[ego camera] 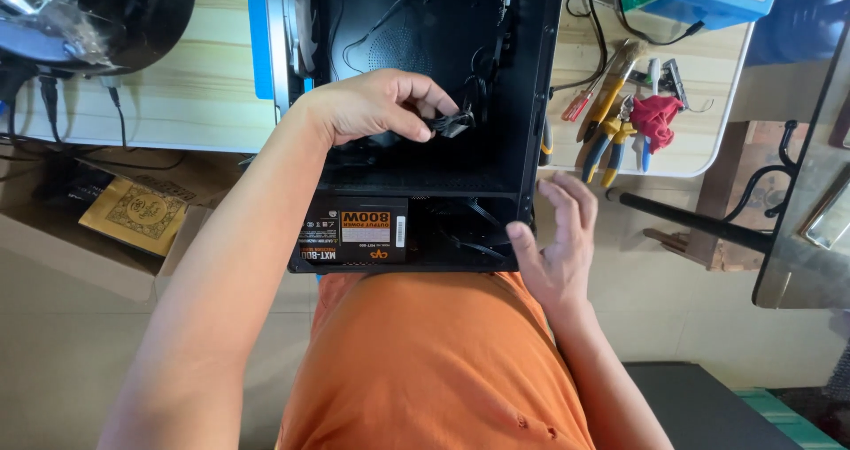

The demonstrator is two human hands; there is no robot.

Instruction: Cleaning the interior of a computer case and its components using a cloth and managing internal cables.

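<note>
Case interior open above; cables crowd centre, power supply blocks bottom.

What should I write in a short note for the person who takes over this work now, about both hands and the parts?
Left hand: inside the open black computer case, fingers closed on a black cable connector.
Right hand: open, holds nothing, at the case's near right corner.
Power supply: already seated in the bottom compartment, label facing up.
Tools: pliers with yellow handles, a red cloth and a screwdriver lie on the table, right of the case.
Done: power supply is in place.
Left: the connector is not plugged in; the case is open.
</note>
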